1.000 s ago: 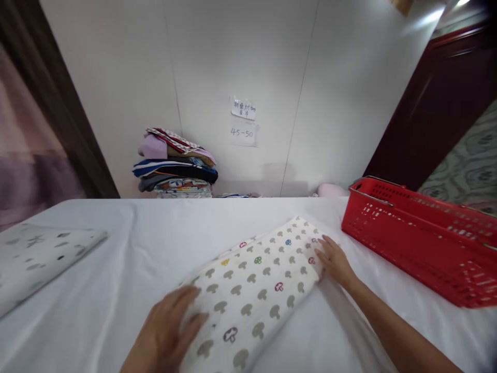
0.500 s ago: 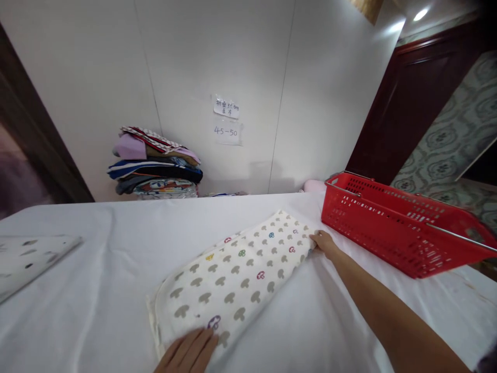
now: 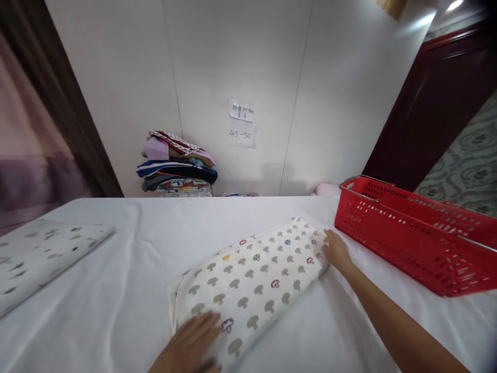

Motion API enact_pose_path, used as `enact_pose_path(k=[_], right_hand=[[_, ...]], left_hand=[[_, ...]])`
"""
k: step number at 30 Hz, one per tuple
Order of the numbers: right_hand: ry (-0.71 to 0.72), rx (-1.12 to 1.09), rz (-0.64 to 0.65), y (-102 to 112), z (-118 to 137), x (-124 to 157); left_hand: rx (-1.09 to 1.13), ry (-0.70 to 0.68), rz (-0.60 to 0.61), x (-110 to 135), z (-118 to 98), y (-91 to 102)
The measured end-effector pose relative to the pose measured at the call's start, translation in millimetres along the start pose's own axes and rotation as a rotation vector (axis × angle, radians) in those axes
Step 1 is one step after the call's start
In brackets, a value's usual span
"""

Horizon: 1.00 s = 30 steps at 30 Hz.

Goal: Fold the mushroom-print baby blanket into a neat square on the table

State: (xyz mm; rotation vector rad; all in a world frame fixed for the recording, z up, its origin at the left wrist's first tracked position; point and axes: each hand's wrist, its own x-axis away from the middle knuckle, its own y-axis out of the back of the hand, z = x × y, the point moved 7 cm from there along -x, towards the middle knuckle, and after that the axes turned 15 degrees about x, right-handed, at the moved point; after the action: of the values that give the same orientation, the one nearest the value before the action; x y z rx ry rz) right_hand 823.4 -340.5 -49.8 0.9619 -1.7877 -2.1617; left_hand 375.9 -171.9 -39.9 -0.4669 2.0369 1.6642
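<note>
A folded white cloth (image 3: pixel 256 282) printed with grey and a few coloured mushrooms lies slantwise before me. Its left end shows several stacked layers. My left hand (image 3: pixel 190 342), slightly blurred, is over the near left end with fingers stretched out; whether it touches the fabric I cannot tell. At the far right end, my right hand (image 3: pixel 337 251) rests along the short edge, its fingers extended and not gripping. Both hands appear to hold nothing.
A white sheet (image 3: pixel 132 290) with wrinkles covers the table. Another folded patterned cloth (image 3: pixel 50 254) lies at left. The red basket (image 3: pixel 404 233) stands at right. Behind are a stack of folded fabrics (image 3: pixel 178 168) and a wall with paper labels (image 3: pixel 241 135).
My right hand has let go of its pinch on the cloth's corner and straightened its fingers. My left hand has lifted or shifted slightly. The view has turned left.
</note>
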Motion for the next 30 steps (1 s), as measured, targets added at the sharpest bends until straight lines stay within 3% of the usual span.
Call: enact_pose_path(k=[5, 8, 11, 14, 21, 26, 30], right_hand=[[0.281, -0.047, 0.027, 0.5, 91.0, -11.3], [0.331, 0.019, 0.137, -15.8, 119.0, -20.8], [0.299, 0.128, 0.232, -38.6, 115.9, -31.6], [0.291, 0.166, 0.258, -53.4, 104.0, -40.4], [0.441, 0.199, 0.17, -45.1, 99.1, -64.7], [0.6, 0.262, 0.22, -49.1, 115.3, -80.1], [0.681, 0.344, 0.263, -52.1, 129.3, -90.5]], left_hand=[[-0.129, 0.313, -0.008, -34.2, 44.4, 3.9], [-0.196, 0.487, 0.01, -35.8, 75.2, -10.1], [-0.195, 0.594, 0.021, -24.1, 92.8, -23.4], [-0.168, 0.583, -0.006, -17.3, 94.1, -24.4], [-0.029, 0.693, -0.07, -26.9, 118.9, -7.7], [-0.01, 0.637, -0.049, -43.9, 124.5, -8.4], [0.067, 0.676, 0.02, -47.8, 123.9, -13.2]])
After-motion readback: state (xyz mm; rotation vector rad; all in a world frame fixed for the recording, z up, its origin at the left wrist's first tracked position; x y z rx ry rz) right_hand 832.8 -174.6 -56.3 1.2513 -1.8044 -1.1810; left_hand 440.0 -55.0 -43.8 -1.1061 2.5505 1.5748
